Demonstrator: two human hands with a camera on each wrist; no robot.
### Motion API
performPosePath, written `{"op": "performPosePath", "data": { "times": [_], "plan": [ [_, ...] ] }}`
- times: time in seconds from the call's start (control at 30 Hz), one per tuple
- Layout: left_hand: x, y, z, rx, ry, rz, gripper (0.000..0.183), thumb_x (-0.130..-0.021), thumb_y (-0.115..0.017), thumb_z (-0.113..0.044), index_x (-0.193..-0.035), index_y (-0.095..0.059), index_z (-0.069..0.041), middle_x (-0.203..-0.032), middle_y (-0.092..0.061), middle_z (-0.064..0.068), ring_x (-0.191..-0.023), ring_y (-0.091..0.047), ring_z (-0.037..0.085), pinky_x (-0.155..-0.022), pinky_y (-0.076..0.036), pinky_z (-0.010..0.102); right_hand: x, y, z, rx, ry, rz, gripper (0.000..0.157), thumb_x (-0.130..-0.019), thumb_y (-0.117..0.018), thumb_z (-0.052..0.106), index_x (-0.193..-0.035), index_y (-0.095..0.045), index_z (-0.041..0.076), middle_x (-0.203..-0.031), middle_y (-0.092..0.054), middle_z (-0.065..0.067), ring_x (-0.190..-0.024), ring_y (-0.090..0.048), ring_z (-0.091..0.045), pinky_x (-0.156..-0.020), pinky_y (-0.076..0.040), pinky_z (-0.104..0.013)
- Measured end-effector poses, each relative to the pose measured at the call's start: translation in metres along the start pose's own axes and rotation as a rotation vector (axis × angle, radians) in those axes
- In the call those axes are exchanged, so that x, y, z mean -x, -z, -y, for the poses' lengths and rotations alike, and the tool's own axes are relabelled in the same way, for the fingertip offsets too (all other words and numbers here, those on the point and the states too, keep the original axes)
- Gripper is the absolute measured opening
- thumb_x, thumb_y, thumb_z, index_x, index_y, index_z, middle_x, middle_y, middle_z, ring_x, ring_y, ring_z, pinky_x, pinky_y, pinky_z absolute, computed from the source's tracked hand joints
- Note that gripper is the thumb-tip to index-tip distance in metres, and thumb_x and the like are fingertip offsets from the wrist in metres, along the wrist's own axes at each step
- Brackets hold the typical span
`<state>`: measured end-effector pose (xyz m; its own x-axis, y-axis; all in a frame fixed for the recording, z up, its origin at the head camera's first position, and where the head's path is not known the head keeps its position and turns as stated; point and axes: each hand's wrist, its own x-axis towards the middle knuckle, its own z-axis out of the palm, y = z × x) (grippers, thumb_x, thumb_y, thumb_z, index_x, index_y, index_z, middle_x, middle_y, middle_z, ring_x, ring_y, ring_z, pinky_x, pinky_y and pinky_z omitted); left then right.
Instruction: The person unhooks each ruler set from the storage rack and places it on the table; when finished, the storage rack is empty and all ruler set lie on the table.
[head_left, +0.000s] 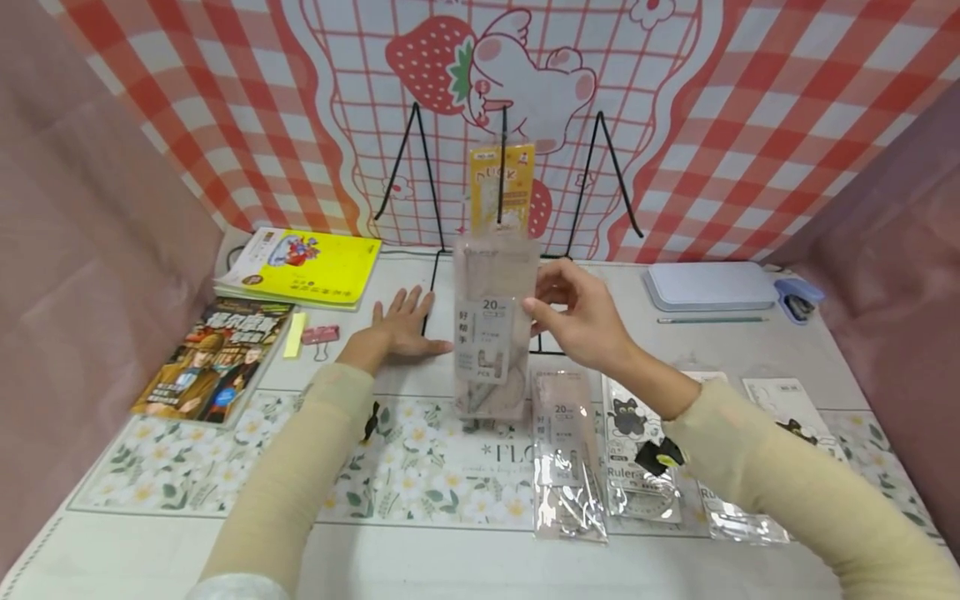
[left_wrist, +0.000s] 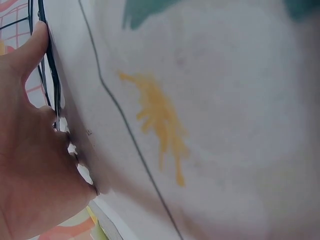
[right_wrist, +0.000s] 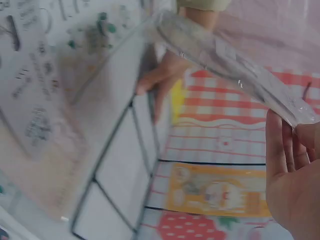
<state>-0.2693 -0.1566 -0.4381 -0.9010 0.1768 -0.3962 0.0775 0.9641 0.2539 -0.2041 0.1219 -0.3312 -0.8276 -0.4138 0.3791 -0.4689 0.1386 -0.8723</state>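
My right hand (head_left: 583,318) pinches the edge of a clear-wrapped ruler set (head_left: 491,333), labelled "20", between thumb and fingers. The pack stands upright in front of the black wire display rack (head_left: 437,196), its top overlapping the lower end of the middle hook in the head view. On that hook hangs a yellow ruler pack (head_left: 519,187) marked "DUCK". Fingers spread, my left hand (head_left: 405,327) rests on the tabletop at the left part of the rack's base. The left wrist view shows this hand (left_wrist: 35,150) beside the black wire.
Another 20 ruler set (head_left: 562,492) and two black-cat ruler packs (head_left: 637,417) lie front right. Notebooks (head_left: 352,262), a comic-style book (head_left: 217,358), a yellow strip (head_left: 296,335) and a pink binder clip (head_left: 321,336) lie left. A pale blue case (head_left: 712,286), pencil (head_left: 712,320) and small blue box (head_left: 799,300) sit back right.
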Motion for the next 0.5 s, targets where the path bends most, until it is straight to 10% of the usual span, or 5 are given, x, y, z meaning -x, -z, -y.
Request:
{"op": "performPosePath", "data": {
  "times": [0.5],
  "plan": [
    [-0.001,-0.001,0.0,-0.007,0.026,0.01,0.105,-0.084,-0.05,-0.073,-0.157,0.006,-0.022,-0.165,0.018,0.006,-0.153,0.015,0.031,-0.122,0.008,0.061,0.044,-0.021,-0.05,-0.138,-0.51,0.12,0.027,-0.091,-0.061,0.0,-0.115,-0.05,-0.002,-0.096,-0.058,-0.004,-0.075,-0.068,-0.009,-0.069,-0.062,-0.038]
  ]
}}
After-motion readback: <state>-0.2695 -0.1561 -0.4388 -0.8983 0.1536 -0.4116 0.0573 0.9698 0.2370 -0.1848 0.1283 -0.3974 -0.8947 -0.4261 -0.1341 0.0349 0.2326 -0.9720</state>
